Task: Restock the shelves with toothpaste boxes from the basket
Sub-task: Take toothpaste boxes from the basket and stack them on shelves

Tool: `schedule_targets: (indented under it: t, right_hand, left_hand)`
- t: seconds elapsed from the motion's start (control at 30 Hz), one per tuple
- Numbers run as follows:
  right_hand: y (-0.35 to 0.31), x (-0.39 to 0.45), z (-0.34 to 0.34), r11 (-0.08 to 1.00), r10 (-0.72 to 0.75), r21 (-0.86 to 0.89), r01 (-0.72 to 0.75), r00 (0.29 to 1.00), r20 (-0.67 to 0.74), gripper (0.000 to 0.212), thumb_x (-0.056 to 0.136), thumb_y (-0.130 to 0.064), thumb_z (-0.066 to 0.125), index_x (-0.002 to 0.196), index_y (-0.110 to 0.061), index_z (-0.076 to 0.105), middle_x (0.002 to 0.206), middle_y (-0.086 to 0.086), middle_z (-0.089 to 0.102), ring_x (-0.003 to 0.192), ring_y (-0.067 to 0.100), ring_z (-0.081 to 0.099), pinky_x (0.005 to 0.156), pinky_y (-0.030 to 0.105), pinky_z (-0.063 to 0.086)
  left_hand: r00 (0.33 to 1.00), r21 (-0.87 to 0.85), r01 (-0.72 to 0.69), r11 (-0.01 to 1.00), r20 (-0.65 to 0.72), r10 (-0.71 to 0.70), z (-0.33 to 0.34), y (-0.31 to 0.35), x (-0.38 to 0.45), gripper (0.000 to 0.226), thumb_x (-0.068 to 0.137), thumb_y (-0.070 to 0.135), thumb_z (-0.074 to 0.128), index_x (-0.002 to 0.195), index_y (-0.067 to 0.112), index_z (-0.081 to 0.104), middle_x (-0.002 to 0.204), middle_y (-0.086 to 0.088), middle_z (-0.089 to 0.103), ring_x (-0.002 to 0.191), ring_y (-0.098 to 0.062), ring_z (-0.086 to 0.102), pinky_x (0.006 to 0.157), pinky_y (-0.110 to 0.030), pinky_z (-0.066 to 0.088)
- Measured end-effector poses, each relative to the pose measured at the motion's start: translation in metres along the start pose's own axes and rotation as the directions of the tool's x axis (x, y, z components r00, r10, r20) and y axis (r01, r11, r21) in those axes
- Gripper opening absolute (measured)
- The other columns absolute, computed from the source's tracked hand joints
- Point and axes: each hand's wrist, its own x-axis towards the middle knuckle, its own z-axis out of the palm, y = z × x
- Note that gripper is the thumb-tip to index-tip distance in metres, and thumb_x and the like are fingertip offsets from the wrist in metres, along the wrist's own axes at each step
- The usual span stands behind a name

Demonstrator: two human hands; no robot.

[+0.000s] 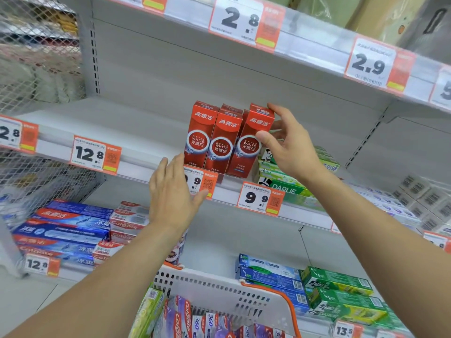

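The red toothpaste boxes (220, 140) are glossy printed cardboard. The shelf (146, 113) is smooth, matt grey painted metal. The basket (219, 286), at six o'clock, is perforated white plastic.

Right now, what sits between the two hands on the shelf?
In the head view, three upright red toothpaste boxes stand between them. The left hand is open beside the leftmost box's base; the right hand grips the rightmost box.

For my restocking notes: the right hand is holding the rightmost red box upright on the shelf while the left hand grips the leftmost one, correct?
Not quite. In the head view the left hand is open, gripping nothing, just below the leftmost red box. The right hand does hold the rightmost red box on the shelf.
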Motion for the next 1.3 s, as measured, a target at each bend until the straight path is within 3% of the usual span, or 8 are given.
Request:
schedule_targets:
  t: [0.17, 0.53, 0.63, 0.7, 0.83, 1.0, 1.13, 1.3]
  right_hand:
    - [0.007, -0.002, 0.009, 0.999, 0.015, -0.043, -0.011, 0.994, 0.108, 0.058, 0.096, -0.032, 0.063, 0.148, -0.032, 0.037, 0.114, -0.007, 0.065, 0.094, 0.001, 0.065, 0.078, 0.020, 0.057]
    - [0.009, -0.010, 0.007, 0.994, 0.054, -0.103, -0.044, 0.994, 0.098, 0.083, 0.093, -0.040, 0.064, 0.156, -0.030, 0.011, 0.133, -0.003, 0.051, 0.102, 0.005, 0.061, 0.070, 0.012, 0.049]
    - [0.005, -0.034, -0.002, 0.994, -0.001, -0.106, -0.012, 0.992, -0.124, 0.064, 0.093, -0.032, 0.066, 0.147, -0.022, 0.034, 0.119, -0.002, 0.054, 0.093, 0.004, 0.059, 0.075, 0.019, 0.051]
    - [0.003, -0.071, -0.004, 0.989, -0.139, -0.074, 0.126, 0.967, -0.215, 0.032, 0.093, -0.016, 0.065, 0.123, -0.015, 0.056, 0.097, -0.001, 0.062, 0.080, 0.008, 0.060, 0.070, 0.023, 0.051]
    - [0.030, -0.168, 0.012, 0.993, 0.027, -0.115, -0.002, 0.976, 0.217, 0.003, 0.089, -0.012, 0.066, 0.090, -0.015, 0.068, 0.069, -0.004, 0.067, 0.061, 0.010, 0.061, 0.060, 0.023, 0.048]
    - [0.086, -0.252, 0.032, 0.885, 0.443, -0.449, -0.127, 0.528, 0.724, 0.026, 0.090, -0.036, 0.065, 0.109, -0.019, 0.068, 0.098, -0.001, 0.070, 0.091, 0.016, 0.063, 0.077, 0.027, 0.047]
    - [0.120, -0.309, 0.042, 0.832, 0.539, -0.549, -0.079, 0.348, 0.767, 0.050, 0.087, -0.041, 0.070, 0.125, -0.011, 0.056, 0.122, 0.012, 0.054, 0.114, 0.031, 0.052, 0.087, 0.032, 0.044]
    - [0.151, -0.349, 0.035, 0.815, 0.532, -0.579, 0.003, 0.393, 0.750, 0.105, 0.073, -0.052, 0.081, 0.154, -0.019, 0.022, 0.159, 0.017, 0.010, 0.145, 0.037, 0.016, 0.115, 0.046, 0.032]
  left_hand:
    - [1.000, 0.018, -0.007, 1.000, -0.004, 0.007, 0.004, 0.000, 0.000, 0.092, 0.080, 0.047, 0.076, 0.152, 0.017, 0.025, 0.156, -0.003, 0.035, 0.150, -0.027, 0.016, 0.121, -0.048, 0.014]
    - [0.995, -0.001, -0.024, 1.000, -0.094, 0.024, 0.000, 0.000, -0.004, 0.078, 0.080, 0.038, 0.079, 0.142, 0.014, 0.038, 0.141, -0.008, 0.047, 0.137, -0.026, 0.036, 0.113, -0.046, 0.029]
    - [0.991, -0.067, -0.099, 0.993, -0.102, 0.092, -0.003, 0.012, -0.014, 0.043, 0.087, 0.033, 0.073, 0.122, 0.018, 0.052, 0.119, -0.001, 0.057, 0.112, -0.019, 0.053, 0.096, -0.038, 0.044]
    - [0.986, -0.124, -0.141, 0.982, 0.074, 0.151, 0.002, 0.022, -0.028, 0.014, 0.091, 0.030, 0.067, 0.099, 0.023, 0.059, 0.093, 0.010, 0.061, 0.089, -0.014, 0.060, 0.078, -0.034, 0.052]
    - [0.786, -0.068, -0.304, 0.950, 0.546, 0.290, 0.027, 0.042, -0.077, 0.007, 0.089, 0.030, 0.063, 0.084, 0.027, 0.059, 0.072, 0.013, 0.060, 0.077, -0.014, 0.061, 0.070, -0.035, 0.052]
    - [0.419, 0.028, -0.394, 0.919, 0.895, 0.153, 0.067, 0.038, -0.148, 0.016, 0.092, 0.034, 0.061, 0.101, 0.021, 0.064, 0.099, 0.004, 0.068, 0.087, -0.017, 0.062, 0.078, -0.031, 0.051]
    - [0.255, 0.102, -0.297, 0.949, 0.967, -0.024, 0.097, 0.015, -0.205, 0.033, 0.093, 0.035, 0.062, 0.111, 0.009, 0.057, 0.108, -0.008, 0.062, 0.093, -0.026, 0.059, 0.082, -0.035, 0.049]
    - [0.157, 0.193, 0.111, 0.975, 0.965, -0.209, 0.123, 0.001, -0.283, 0.057, 0.089, 0.048, 0.067, 0.128, 0.011, 0.048, 0.115, -0.006, 0.063, 0.104, -0.019, 0.059, 0.085, -0.029, 0.046]
